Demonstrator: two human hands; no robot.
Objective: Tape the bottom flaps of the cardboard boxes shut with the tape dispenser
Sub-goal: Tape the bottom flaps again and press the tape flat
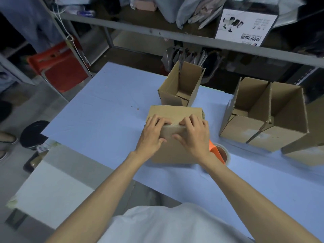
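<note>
Room: storage area with a grey metal shelf rack across the back, carrying soft grey bags and a white printed carton. Red plastic stool at far left on a grey floor.

Surface: table covered in a smooth pale blue sheet, faintly creased, with a few small brown specks. A white flat board lies beside its near-left edge.

Boxes, all brown corrugated cardboard, matte:
- Two larger open boxes at the right, touching, mouths up.
- One narrow open box at centre back, flaps upright.
- Closed box in mid-table, just in front of the narrow one. A glossy strip of clear tape shows along its upper edge, between the hands.

Left hand and right hand lie palm down on that box. Fingers are side by side, bent at the knuckles, tips pressing on the tape line. Thumbs are spread toward each other on the near face.

Tape dispenser: orange body with a clear roll, resting on the table against the box's right side, partly hidden by the right wrist.
</note>
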